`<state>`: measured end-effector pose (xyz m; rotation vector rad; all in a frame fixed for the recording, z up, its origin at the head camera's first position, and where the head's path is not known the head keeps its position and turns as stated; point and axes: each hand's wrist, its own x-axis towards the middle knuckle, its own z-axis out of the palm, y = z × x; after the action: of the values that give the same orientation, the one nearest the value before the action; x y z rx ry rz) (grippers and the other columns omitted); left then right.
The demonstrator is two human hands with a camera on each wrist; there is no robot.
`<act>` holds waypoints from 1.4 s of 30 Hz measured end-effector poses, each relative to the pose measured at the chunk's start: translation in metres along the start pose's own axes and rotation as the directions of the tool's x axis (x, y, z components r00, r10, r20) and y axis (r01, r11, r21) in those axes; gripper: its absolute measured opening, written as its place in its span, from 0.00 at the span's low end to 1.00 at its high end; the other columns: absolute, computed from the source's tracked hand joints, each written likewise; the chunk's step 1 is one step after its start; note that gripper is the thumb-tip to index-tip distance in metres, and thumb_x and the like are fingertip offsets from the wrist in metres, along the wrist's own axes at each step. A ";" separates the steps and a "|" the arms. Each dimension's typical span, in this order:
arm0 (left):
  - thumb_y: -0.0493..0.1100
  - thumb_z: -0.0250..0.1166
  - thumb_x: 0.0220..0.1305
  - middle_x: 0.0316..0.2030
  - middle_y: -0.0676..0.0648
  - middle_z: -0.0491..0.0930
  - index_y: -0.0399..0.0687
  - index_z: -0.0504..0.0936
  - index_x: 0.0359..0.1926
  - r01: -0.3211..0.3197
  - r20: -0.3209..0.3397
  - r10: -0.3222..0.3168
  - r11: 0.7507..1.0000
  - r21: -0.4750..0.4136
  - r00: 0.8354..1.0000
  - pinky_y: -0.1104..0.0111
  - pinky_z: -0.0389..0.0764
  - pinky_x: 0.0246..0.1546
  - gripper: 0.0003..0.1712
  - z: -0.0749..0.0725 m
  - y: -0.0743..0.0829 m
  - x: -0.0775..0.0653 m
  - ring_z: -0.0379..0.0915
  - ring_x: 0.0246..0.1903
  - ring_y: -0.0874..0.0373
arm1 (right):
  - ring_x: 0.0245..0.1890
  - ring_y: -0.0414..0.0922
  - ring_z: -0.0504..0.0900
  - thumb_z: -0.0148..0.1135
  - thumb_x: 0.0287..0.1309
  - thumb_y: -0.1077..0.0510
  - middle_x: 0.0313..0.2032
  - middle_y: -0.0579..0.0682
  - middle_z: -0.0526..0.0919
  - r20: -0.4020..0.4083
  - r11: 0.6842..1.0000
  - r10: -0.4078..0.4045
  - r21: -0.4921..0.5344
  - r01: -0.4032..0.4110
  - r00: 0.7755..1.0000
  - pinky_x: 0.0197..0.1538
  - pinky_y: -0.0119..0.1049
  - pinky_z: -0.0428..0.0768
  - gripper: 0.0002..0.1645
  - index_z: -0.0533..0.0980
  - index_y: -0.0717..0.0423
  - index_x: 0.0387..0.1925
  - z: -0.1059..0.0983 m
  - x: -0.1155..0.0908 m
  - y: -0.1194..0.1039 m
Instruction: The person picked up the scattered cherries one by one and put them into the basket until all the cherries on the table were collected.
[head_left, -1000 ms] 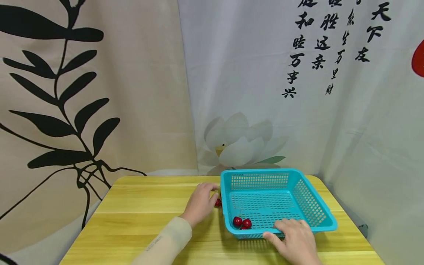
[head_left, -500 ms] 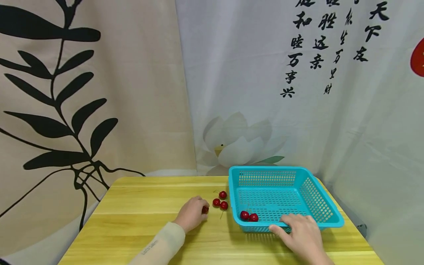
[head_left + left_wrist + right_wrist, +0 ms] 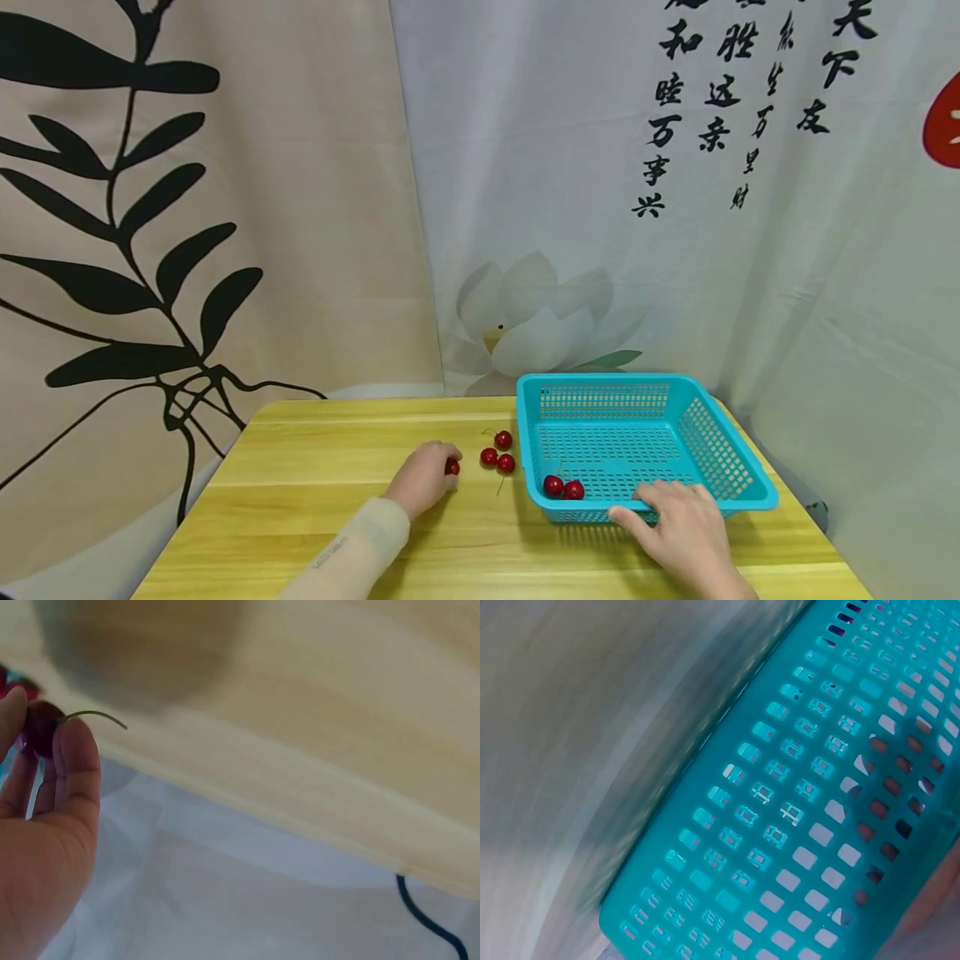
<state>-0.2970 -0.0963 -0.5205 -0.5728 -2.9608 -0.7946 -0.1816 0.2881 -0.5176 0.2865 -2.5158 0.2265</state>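
My left hand (image 3: 422,477) pinches a dark red cherry (image 3: 452,467) between thumb and fingertips, just over the table. In the left wrist view the cherry (image 3: 42,729) shows a thin green stem (image 3: 97,713) pointing away from the hand. Three more cherries (image 3: 505,463) lie in a small cluster between that hand and the basket. The turquoise plastic basket (image 3: 609,381) stands on the right with two cherries (image 3: 553,486) visible in its near left corner. My right hand (image 3: 682,529) holds the basket's near rim, thumb outside and fingers over the edge.
The light wooden table (image 3: 315,467) reaches back to a printed cloth backdrop (image 3: 330,208). Another cloth (image 3: 862,333) hangs along the right side. In the right wrist view the basket's slotted wall (image 3: 780,825) fills most of the picture.
The basket has shifted right with the right hand on its rim. My left hand has drawn back leftward from the basket's side with a cherry, and three cherries on the table came into sight.
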 end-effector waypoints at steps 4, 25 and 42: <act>0.39 0.77 0.66 0.53 0.42 0.89 0.43 0.88 0.55 -0.039 -0.071 0.039 0.999 0.001 0.997 0.52 0.88 0.55 0.18 -0.014 0.017 0.011 0.86 0.53 0.45 | 0.27 0.35 0.76 0.76 0.53 0.28 0.27 0.32 0.82 -0.002 1.000 -0.003 -0.007 0.003 1.000 0.37 0.35 0.69 0.21 0.85 0.38 0.30 0.000 0.001 0.000; 0.48 0.74 0.70 0.52 0.55 0.89 0.57 0.88 0.58 -0.351 0.043 0.350 0.912 0.213 0.936 0.71 0.87 0.50 0.17 0.028 0.149 0.057 0.85 0.50 0.60 | 0.25 0.33 0.73 0.75 0.52 0.26 0.25 0.31 0.77 -0.045 0.998 -0.061 -0.005 0.061 0.997 0.35 0.33 0.65 0.23 0.81 0.36 0.28 0.005 0.004 -0.003; 0.52 0.71 0.73 0.41 0.62 0.92 0.66 0.91 0.50 -0.302 0.145 0.265 0.804 0.512 0.953 0.71 0.87 0.37 0.08 0.053 0.161 0.070 0.83 0.34 0.68 | 0.23 0.31 0.71 0.78 0.49 0.29 0.24 0.30 0.77 -0.085 0.999 -0.047 0.010 0.048 0.995 0.34 0.33 0.66 0.22 0.80 0.36 0.25 0.004 -0.001 0.002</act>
<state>-0.3016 0.0826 -0.4816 -0.9685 -2.8441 0.0809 -0.1829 0.2893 -0.5215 0.3345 -2.4221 0.2299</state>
